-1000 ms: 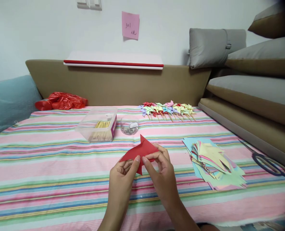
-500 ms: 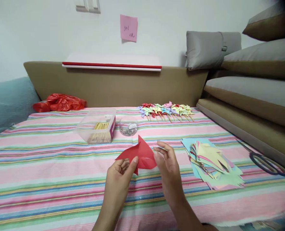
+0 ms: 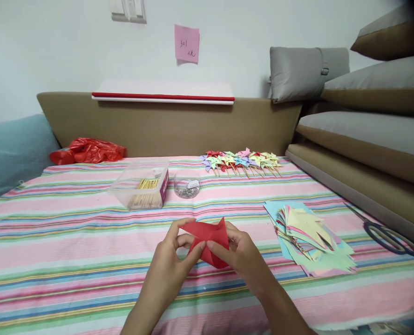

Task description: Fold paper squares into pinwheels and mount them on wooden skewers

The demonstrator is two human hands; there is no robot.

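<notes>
Got a clear box (image 3: pixel 164 187) of sticks (image 3: pixel 145 191) at roughly 10 o'clock from the red paper (image 3: pixel 208 231), which my left hand (image 3: pixel 170 260) has in a pinching grip over the striped cloth (image 3: pixel 70 251), my right hand's (image 3: pixel 247 256) grip pinched on it too, and a paper stack (image 3: pixel 308 232) out at 3 o'clock.

Toward twelve o'clock in the view, a pink note (image 3: pixel 186 36) on the wall (image 3: pixel 234 44) reads "301". Smaller handwriting (image 3: pixel 191 53) beneath is unclear.
</notes>
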